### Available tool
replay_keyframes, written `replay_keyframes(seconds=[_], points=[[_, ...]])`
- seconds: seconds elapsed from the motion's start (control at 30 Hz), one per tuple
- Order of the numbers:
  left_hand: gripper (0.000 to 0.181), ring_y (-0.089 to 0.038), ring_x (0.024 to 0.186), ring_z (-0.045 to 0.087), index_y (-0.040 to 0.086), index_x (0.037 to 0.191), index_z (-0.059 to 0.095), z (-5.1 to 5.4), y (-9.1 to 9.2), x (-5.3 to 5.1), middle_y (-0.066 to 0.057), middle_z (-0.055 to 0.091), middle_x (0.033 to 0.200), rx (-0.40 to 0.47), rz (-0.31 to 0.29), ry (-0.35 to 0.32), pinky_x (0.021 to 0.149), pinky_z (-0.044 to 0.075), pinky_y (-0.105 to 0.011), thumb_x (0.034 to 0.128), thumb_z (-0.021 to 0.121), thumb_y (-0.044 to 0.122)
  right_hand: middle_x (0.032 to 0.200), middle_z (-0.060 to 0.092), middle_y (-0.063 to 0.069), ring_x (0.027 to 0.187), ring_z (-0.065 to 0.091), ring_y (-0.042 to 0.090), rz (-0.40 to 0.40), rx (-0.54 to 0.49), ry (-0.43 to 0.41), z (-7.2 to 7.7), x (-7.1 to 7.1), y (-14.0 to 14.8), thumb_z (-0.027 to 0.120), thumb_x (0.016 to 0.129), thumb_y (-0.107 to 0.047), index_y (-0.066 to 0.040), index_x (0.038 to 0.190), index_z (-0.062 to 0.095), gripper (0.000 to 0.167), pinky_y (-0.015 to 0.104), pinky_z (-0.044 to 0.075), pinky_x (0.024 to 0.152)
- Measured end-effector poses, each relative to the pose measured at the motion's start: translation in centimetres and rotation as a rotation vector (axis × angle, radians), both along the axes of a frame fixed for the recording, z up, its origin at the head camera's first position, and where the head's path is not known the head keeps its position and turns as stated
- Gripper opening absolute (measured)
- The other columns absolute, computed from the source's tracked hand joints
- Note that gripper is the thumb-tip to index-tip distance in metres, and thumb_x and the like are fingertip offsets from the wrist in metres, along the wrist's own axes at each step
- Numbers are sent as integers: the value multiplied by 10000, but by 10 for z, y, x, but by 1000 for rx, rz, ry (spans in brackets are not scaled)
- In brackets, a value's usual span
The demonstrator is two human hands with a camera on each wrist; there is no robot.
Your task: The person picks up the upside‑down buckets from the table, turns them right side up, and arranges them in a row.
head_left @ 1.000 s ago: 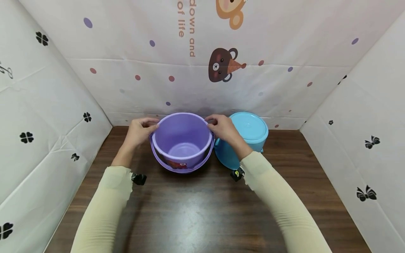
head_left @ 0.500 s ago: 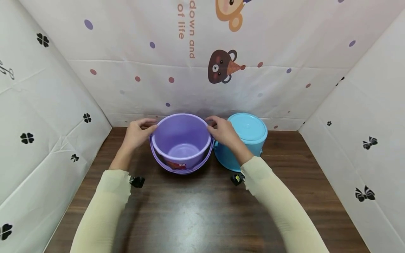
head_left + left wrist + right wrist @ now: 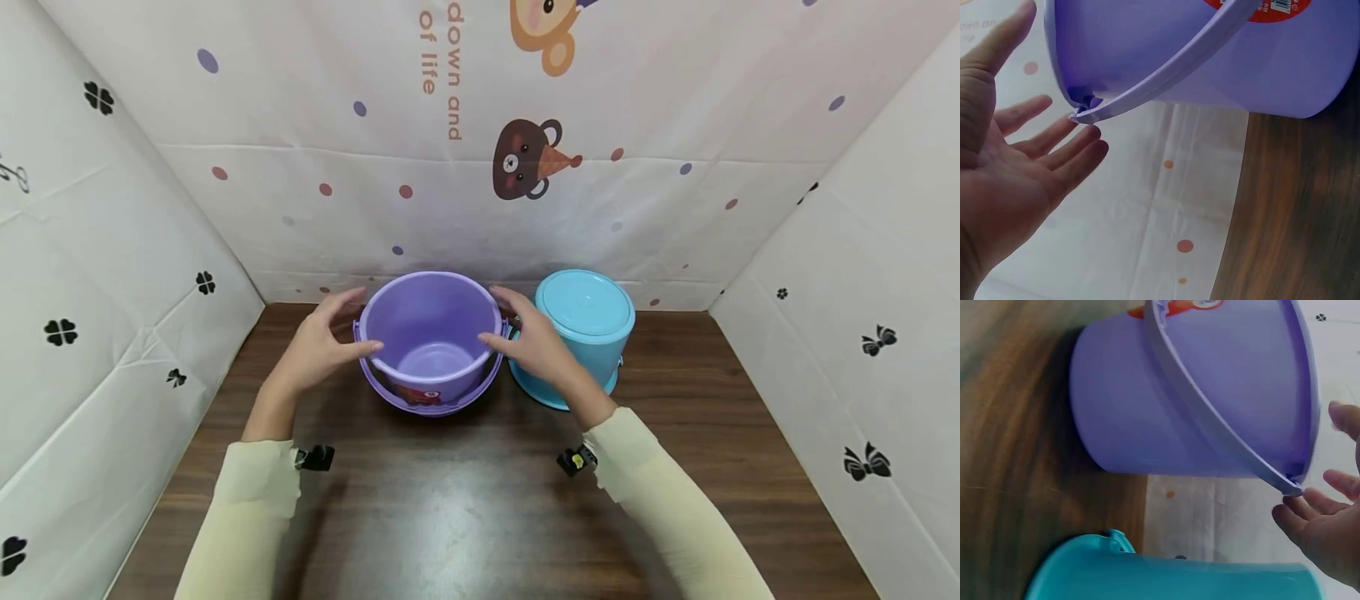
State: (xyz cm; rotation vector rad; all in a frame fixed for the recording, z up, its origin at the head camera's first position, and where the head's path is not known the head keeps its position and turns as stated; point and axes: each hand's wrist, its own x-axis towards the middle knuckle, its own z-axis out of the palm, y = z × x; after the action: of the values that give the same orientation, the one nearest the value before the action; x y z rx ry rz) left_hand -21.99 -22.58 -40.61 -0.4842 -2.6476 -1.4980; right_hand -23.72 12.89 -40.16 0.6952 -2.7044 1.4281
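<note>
A purple bucket stands upright at the back of the table, its mouth facing up and its handle folded down along the front. My left hand is spread at the bucket's left side, thumb over the rim. On the right side my right hand is likewise spread, thumb near the rim. In both wrist views the fingertips lie close to the handle's pivots; whether they touch, I cannot tell. Beside my right hand is a light-blue bucket, upside down with its base on top.
The dark wood table reaches forward to a white printed backdrop behind the buckets. White printed sheets stand along the left side and right side. A small black device sits at each wrist.
My hands have gone from pinching the purple bucket's rim to fingers spread apart, and the wrists have drawn back slightly. The buckets have stayed in place.
</note>
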Motion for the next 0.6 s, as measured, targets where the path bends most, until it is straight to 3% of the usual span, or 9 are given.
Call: replay_keyframes(seconds=[0.13, 0.3, 0.6], points=[[976, -368, 1435, 449, 67, 1571, 397, -3, 1, 7, -166, 436, 1541, 10, -46, 3, 1187, 381, -525, 765, 935, 182, 1665, 342, 98, 1508, 386, 289, -21, 56, -3, -5, 9, 1, 822, 889, -363, -126, 1602, 363, 880, 488, 390, 1199], [1018, -354, 1438, 454, 85, 1576, 392, -6, 3, 14, -143, 393, 1586, -21, -64, 2, 1170, 404, -484, 737, 956, 202, 1682, 313, 93, 1545, 315, 313, -41, 130, -3, -6, 17, 0, 835, 867, -404, -148, 1611, 351, 924, 540, 363, 1205], [1025, -374, 1443, 451, 68, 1580, 379, -6, 5, 11, -156, 371, 1602, -32, -67, -14, 1159, 408, -478, 742, 951, 209, 1699, 268, 103, 1545, 310, 329, -17, 147, -28, -5, 19, 1, 853, 851, -398, -139, 1634, 288, 1000, 551, 367, 1200]])
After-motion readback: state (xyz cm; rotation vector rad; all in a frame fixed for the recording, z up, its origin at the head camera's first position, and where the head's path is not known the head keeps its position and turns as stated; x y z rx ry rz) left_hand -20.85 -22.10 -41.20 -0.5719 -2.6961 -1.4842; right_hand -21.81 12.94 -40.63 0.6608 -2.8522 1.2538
